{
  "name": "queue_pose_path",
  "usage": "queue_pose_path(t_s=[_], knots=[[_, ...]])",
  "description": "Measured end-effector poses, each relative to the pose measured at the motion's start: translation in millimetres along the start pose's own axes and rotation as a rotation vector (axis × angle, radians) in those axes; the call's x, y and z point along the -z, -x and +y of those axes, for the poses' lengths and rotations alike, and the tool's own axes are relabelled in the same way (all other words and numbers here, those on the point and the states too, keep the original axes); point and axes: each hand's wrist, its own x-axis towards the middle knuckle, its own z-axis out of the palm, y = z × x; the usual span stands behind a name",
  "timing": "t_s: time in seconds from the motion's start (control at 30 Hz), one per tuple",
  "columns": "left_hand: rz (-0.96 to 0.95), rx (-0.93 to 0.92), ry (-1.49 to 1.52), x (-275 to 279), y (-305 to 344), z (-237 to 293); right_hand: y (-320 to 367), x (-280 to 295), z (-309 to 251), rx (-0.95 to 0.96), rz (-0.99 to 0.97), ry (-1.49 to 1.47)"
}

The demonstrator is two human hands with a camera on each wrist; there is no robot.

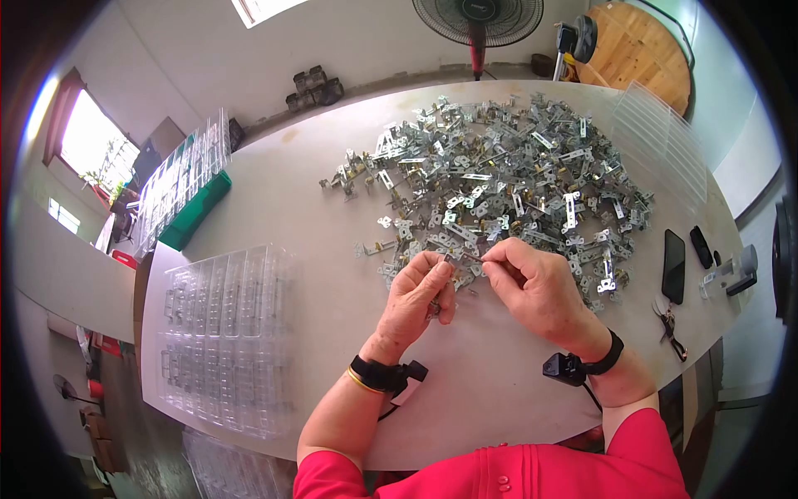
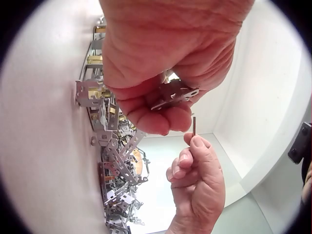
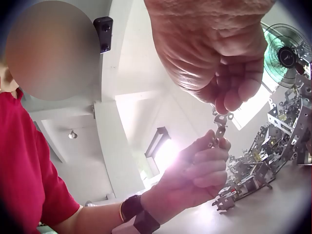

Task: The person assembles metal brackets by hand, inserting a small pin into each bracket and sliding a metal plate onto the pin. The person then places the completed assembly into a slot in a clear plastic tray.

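Both hands meet at the near edge of a large heap of metal brackets (image 1: 490, 179). My left hand (image 1: 413, 291) grips a small metal bracket (image 2: 173, 92) with curled fingers; part of it is hidden inside the hand. Thumb and forefinger of my right hand (image 1: 536, 279) pinch a thin, dark metal piece (image 2: 194, 126), which looks like a narrow rod in the left wrist view. Its end points toward the left hand's fingers. From the right wrist side, a metal bracket end (image 3: 220, 130) sticks up out of the left fingers, just below the right fingertips.
Clear plastic trays (image 1: 224, 333) lie at the left of the white table (image 1: 324, 349). Further trays stand on a green bin (image 1: 195, 212). At the right are a phone (image 1: 674, 266), pliers (image 1: 667, 326) and a clear ribbed tray (image 1: 661, 141). A fan (image 1: 478, 21) stands behind.
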Motion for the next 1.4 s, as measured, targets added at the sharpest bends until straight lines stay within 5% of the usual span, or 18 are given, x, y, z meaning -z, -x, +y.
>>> queue_pose_path(t_s=[0.63,1.3,1.4], knots=[[0.020,-0.066,-0.223,-4,1,2,1,1,-1,-0.005,-0.025,0.016],[-0.054,-0.068,-0.385,-10,3,-1,-2,2,6,-0.325,-0.244,-0.396],[-0.072,-0.073,-0.413,-10,3,-2,-3,6,7,-0.277,-0.248,-0.245]])
